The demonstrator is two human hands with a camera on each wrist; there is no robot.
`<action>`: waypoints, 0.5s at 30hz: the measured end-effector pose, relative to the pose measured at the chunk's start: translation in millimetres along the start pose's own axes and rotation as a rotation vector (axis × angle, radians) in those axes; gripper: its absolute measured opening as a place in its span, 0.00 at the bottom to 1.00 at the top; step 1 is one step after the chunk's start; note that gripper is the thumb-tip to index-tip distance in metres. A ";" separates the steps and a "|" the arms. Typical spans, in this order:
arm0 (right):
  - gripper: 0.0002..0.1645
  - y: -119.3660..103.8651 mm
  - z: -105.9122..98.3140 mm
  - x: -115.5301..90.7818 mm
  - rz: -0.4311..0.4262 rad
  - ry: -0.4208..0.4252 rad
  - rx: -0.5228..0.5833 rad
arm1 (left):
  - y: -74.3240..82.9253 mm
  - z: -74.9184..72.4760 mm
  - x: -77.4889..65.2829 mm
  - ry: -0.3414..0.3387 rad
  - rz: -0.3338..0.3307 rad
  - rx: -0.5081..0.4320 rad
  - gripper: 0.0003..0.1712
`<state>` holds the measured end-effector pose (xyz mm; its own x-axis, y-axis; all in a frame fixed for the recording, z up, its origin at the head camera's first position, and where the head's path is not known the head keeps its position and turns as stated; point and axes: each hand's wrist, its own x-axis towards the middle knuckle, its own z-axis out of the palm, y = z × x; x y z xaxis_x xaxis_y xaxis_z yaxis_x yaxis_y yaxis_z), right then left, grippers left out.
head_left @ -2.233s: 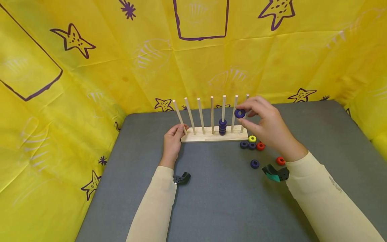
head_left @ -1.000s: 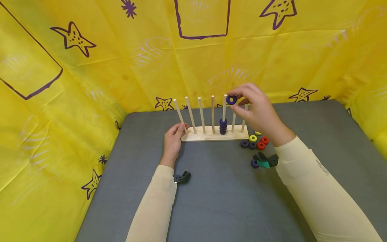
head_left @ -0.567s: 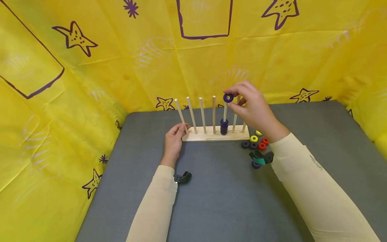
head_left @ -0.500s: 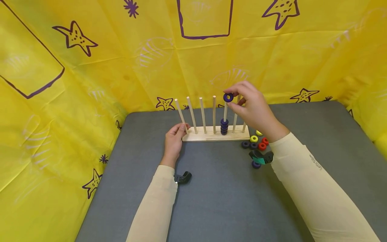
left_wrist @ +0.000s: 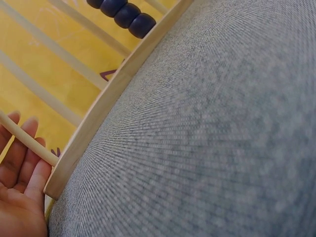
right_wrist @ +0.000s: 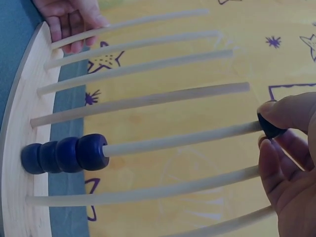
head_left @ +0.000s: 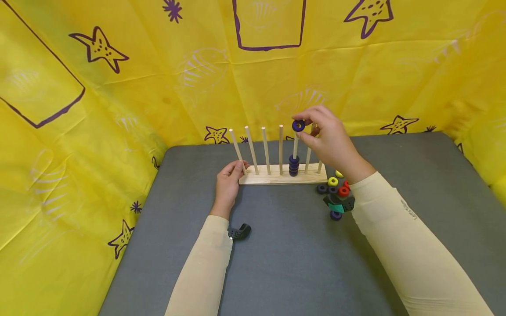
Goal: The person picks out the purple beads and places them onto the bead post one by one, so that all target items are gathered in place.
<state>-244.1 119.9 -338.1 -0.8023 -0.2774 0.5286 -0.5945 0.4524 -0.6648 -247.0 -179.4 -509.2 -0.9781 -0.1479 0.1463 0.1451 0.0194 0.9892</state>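
Observation:
A wooden peg rack (head_left: pixel 262 177) with a row of upright pegs stands on the grey table. My left hand (head_left: pixel 228 182) grips its left end, thumb and fingers around the foot of the leftmost peg (left_wrist: pixel 32 143). Between the thumb and fingers of my right hand (head_left: pixel 330 140) is a dark blue ring (head_left: pixel 298 126), pinched at the top of the fifth peg from the left. In the right wrist view this ring (right_wrist: pixel 270 126) is right at the peg's tip. Several dark blue rings (right_wrist: pixel 66 154) are stacked at the bottom of that same peg.
Right of the rack lie loose rings: yellow (head_left: pixel 333 181), red (head_left: pixel 343 191) and dark blue (head_left: pixel 322 188). Another blue ring (head_left: pixel 335 216) lies nearer, partly under the right wrist's camera mount (head_left: pixel 339 204). A yellow patterned cloth (head_left: pixel 253 87) hangs behind the table (head_left: pixel 276 254).
My right hand has carried the blue ring left and upward to the top of the fifth peg, then barely moved over the last half second. The left hand has stayed on the rack.

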 end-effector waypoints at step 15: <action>0.20 3.6 2.5 4.2 0.060 -0.009 -0.025 | -1.2 0.2 0.2 0.002 0.005 -0.007 0.22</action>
<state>-249.8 118.3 -339.6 -0.8371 -0.2563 0.4833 -0.5435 0.4898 -0.6816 -247.4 -179.2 -510.4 -0.9771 -0.1501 0.1511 0.1508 0.0134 0.9885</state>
